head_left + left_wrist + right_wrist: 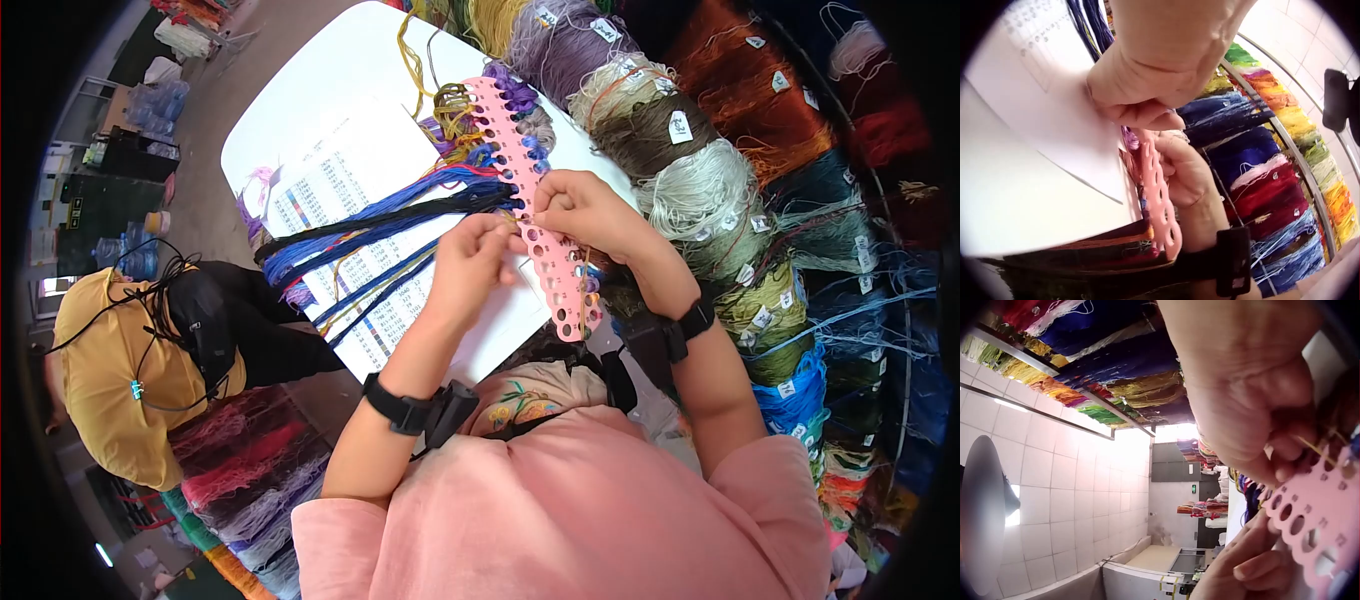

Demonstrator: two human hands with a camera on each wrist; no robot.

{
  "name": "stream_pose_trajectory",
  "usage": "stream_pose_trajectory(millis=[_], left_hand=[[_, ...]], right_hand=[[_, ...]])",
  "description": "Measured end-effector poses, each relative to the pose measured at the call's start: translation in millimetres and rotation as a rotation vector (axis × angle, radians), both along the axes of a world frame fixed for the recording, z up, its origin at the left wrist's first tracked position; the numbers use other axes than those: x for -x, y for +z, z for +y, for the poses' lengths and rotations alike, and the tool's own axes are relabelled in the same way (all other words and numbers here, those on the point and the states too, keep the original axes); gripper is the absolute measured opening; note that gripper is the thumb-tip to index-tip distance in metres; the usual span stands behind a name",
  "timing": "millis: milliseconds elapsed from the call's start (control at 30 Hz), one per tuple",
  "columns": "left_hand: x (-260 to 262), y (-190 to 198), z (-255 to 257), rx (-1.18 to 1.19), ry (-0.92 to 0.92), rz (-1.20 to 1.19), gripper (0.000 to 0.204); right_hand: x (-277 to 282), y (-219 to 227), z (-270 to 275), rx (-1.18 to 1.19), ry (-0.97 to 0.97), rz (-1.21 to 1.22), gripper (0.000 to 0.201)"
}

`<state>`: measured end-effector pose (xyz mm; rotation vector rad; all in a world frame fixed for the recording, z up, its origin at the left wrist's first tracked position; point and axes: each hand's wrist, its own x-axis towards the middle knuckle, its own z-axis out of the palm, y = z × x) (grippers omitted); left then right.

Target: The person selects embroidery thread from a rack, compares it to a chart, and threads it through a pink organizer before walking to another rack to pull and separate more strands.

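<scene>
A long pink thread card with scalloped edges and numbered holes lies slantwise at the white board's right edge. Blue, black, purple and olive embroidery threads are looped through its upper holes and trail left. My left hand has curled fingers at the card's left edge, seeming to grip it there. On the opposite side, my right hand bends its fingers over the card. A thin yellow thread runs from the right fingertips toward the holes in the right wrist view. The fingertips partly hide the pinched spot.
Printed sheets with number columns lie on the white board. Tagged skeins of yarn hang on racks along the right. Someone in a yellow top is at the left, near more hanging skeins.
</scene>
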<state>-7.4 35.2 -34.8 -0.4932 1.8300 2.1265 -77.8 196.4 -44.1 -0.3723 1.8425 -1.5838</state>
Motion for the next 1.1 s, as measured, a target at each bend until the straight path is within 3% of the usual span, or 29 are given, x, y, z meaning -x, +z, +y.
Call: stream_pose_trajectory(millis=[133, 233, 300, 333, 367, 433, 500, 567, 600, 633, 700, 733, 767, 800, 867, 900, 967, 1033, 1067, 1100], left_hand=[[-16.1, 4.9, -27.2, -0.609, 0.189, -0.064, 0.013], [-19.4, 22.6, -36.5, -1.090, 0.025, -0.085, 0.016], [-8.4, 17.9, -32.0, -0.932, -0.221, -0.054, 0.027], [0.0, 27.1, -21.9, -0.518, -0.270, -0.137, 0.034], [2.7, 15.5, -5.1, -0.260, -0.193, -0.146, 0.029], [4.7, 3.4, -5.0, 0.092, -0.460, 0.018, 0.017], [-2.6, 15.8, -21.4, 0.201, -0.378, 0.110, 0.018], [-12.5, 36.7, -68.5, 0.118, -0.169, -0.040, 0.023], [-18.9, 58.0, -99.3, 0.188, -0.082, -0.077, 0.024], [-27.8, 69.3, -139.4, 0.073, -0.005, -0.049, 0.023], [-44.5, 91.5, -216.5, -0.277, 0.294, 0.036, 0.013], [-53.8, 102.2, -252.7, -0.385, 0.415, 0.123, 0.017], [-63.5, 116.1, -286.4, -0.340, 0.393, 0.258, 0.019], [-73.2, 129.1, -305.0, -0.284, 0.504, 0.308, 0.018], [-87.3, 131.8, -333.0, 0.323, 0.828, 0.183, 0.013], [-89.2, 128.7, -321.4, 0.602, 0.937, 0.115, 0.022], [-99.3, 105.9, -286.3, 0.869, 0.783, 0.101, 0.024], [-120.8, 79.1, -246.6, 1.125, 0.185, 0.392, 0.019], [-130.5, 74.9, -208.5, 1.028, 0.098, 0.320, 0.017], [-138.7, 59.0, -187.5, 1.144, -0.061, 0.510, 0.024]], right_hand=[[-14.1, -4.7, 6.7, 0.093, -0.075, -0.030, 0.010], [-18.2, -5.9, 7.3, 0.152, -0.102, -0.008, 0.011], [-22.6, -7.5, 7.5, 0.197, -0.138, -0.015, 0.010], [-24.3, -7.1, 9.2, 0.237, -0.153, -0.029, 0.010], [-26.3, -7.5, 10.5, 0.279, -0.164, -0.051, 0.011], [-33.8, -11.7, 5.4, 0.297, -0.250, -0.051, 0.013], [-38.4, -10.2, -2.5, 0.254, -0.255, 0.003, 0.013], [-40.1, -10.6, -5.7, -0.014, -0.153, 0.270, 0.024], [-43.8, -6.0, -12.4, -0.152, -0.130, 0.443, 0.027], [-46.8, -1.9, -17.8, -0.293, -0.102, 0.618, 0.031], [-51.7, -8.6, -23.6, -0.311, -0.191, 0.703, 0.036], [-53.7, -10.8, -25.9, -0.331, -0.214, 0.750, 0.035], [-55.8, -12.5, -29.5, -0.349, -0.234, 0.798, 0.034], [-57.7, -14.2, -31.5, -0.334, -0.255, 0.823, 0.032], [-60.3, -16.9, -35.2, -0.346, -0.281, 0.821, 0.031], [-60.9, -16.9, -37.0, -0.352, -0.297, 0.822, 0.030], [-61.3, -16.0, -39.7, -0.359, -0.300, 0.812, 0.028], [-62.5, -17.5, -39.4, -0.368, -0.305, 0.812, 0.027], [-62.5, -17.2, -39.8, -0.374, -0.297, 0.818, 0.027], [-61.9, -17.0, -40.7, -0.382, -0.290, 0.824, 0.027]])
